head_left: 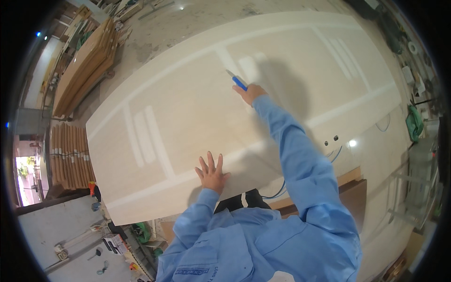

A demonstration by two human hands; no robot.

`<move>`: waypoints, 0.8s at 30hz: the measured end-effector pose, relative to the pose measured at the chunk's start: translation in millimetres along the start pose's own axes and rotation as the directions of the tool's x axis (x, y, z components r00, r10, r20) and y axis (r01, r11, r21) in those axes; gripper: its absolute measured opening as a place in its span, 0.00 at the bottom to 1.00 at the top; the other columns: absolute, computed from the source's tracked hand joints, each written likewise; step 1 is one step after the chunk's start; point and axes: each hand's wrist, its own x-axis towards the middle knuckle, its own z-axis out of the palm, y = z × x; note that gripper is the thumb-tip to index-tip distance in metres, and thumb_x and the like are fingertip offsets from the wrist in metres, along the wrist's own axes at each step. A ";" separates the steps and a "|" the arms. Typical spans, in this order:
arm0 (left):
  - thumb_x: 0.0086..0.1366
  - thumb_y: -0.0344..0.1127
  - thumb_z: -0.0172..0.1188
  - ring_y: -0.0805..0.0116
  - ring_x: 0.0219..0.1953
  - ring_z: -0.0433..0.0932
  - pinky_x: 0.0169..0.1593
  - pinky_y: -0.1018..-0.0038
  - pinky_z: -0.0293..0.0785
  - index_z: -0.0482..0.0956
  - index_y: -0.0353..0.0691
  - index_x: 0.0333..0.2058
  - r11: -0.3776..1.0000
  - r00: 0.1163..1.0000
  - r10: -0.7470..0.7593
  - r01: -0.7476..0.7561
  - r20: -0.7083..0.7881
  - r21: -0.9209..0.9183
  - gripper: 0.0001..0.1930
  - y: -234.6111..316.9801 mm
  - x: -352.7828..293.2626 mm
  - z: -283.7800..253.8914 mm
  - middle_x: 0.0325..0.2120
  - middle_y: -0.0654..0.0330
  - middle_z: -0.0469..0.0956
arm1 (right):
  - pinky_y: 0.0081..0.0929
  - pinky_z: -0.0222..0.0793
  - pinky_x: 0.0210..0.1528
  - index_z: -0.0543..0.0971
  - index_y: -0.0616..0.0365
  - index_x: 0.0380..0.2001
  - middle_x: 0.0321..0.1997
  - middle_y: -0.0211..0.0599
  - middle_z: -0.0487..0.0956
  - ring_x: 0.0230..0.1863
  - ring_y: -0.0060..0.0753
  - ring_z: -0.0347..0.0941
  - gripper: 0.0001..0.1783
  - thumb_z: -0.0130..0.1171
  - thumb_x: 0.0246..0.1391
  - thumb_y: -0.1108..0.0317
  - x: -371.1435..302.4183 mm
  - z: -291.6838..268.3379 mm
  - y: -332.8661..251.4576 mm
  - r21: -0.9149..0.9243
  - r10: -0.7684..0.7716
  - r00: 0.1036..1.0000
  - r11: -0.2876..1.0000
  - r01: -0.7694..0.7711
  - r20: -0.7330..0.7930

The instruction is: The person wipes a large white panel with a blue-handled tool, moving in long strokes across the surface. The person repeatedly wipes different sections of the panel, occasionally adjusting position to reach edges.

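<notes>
A large pale panel [183, 103] with lighter white strips across its face lies in front of me. My left hand [212, 175] rests on its near edge, palm down and fingers spread, with nothing in it. Farther out and to the right, my right hand [252, 93] is closed around the blue handle of a knife [239, 83]. Its narrow grey blade points to the far left over the panel; I cannot tell whether the tip touches the surface. Two small dark holes [330, 140] show at the panel's near right edge.
A blue cable [277, 191] hangs by the panel's near edge. Curved brown boards [89, 66] and bundled brown pieces [70, 152] stand at the left. Near left is a grey work surface [37, 235] with small tools. A metal frame [413, 192] stands at the right.
</notes>
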 end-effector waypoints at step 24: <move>0.56 0.50 0.71 0.34 0.76 0.29 0.65 0.21 0.28 0.58 0.62 0.72 0.968 0.980 0.195 -0.187 0.031 -0.165 0.46 -18.2 -6.7 -4.3 0.76 0.45 0.33 | 0.38 0.72 0.25 0.80 0.61 0.28 0.18 0.39 0.77 0.20 0.38 0.78 0.40 0.52 0.58 0.28 -64.2 -63.1 122.8 0.250 0.220 0.972 0.949 -0.194 -0.081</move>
